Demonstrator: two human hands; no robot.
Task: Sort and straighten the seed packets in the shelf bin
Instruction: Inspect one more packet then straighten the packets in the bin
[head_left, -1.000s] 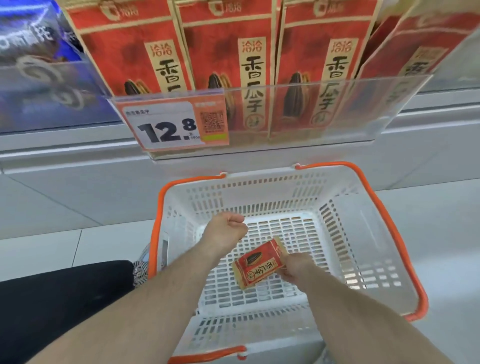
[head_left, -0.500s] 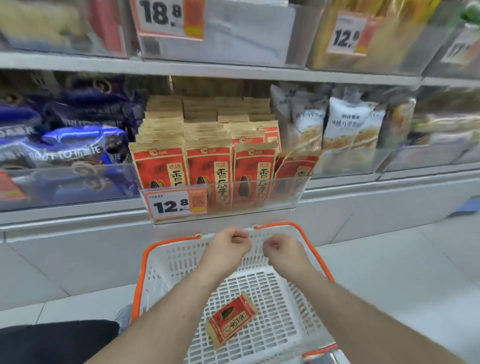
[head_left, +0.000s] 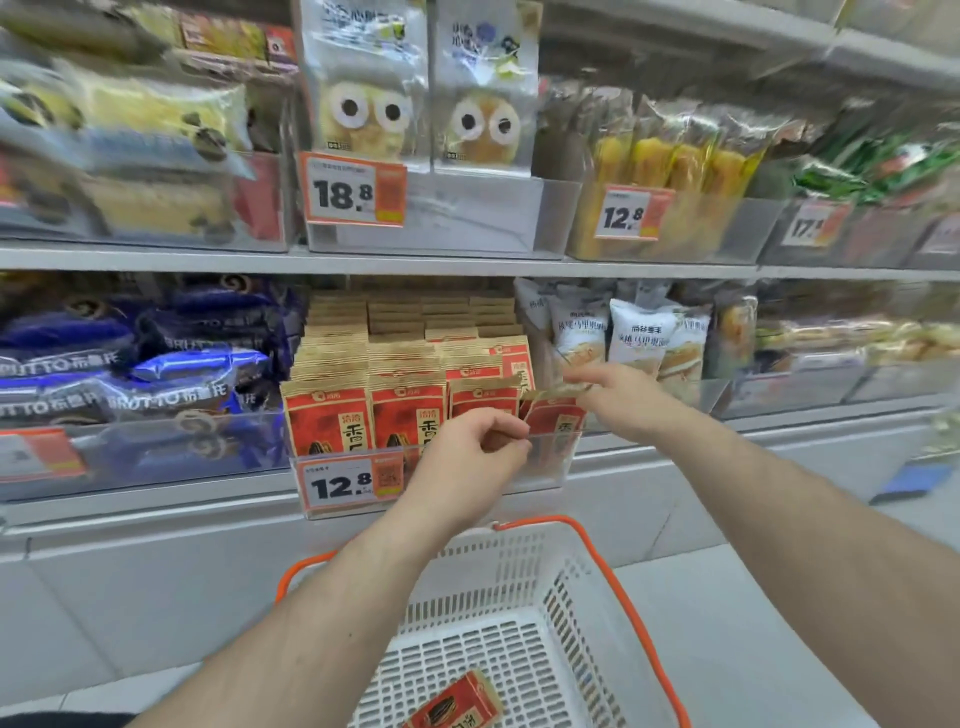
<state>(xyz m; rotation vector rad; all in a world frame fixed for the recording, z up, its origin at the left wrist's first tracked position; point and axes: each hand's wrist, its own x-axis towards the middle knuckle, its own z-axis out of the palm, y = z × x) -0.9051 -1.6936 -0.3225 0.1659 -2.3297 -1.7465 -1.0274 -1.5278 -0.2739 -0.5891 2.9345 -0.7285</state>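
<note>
Between the two hands, at the right end of the clear shelf bin (head_left: 550, 462), a red sunflower seed packet (head_left: 553, 423) leans askew. The right hand (head_left: 618, 395) pinches its top edge; the left hand (head_left: 467, 457), fingers curled, seems to nip the packet's lower left corner, though blur hides the contact. Just left of the left hand, the upright packet rows (head_left: 363, 410) stand packed tight. Tugging the tilted packet sideways could drag its neighbour over, or crumple the thin top seal. Below both forearms, one more packet (head_left: 457, 704) lies in the white basket (head_left: 618, 587)
</note>
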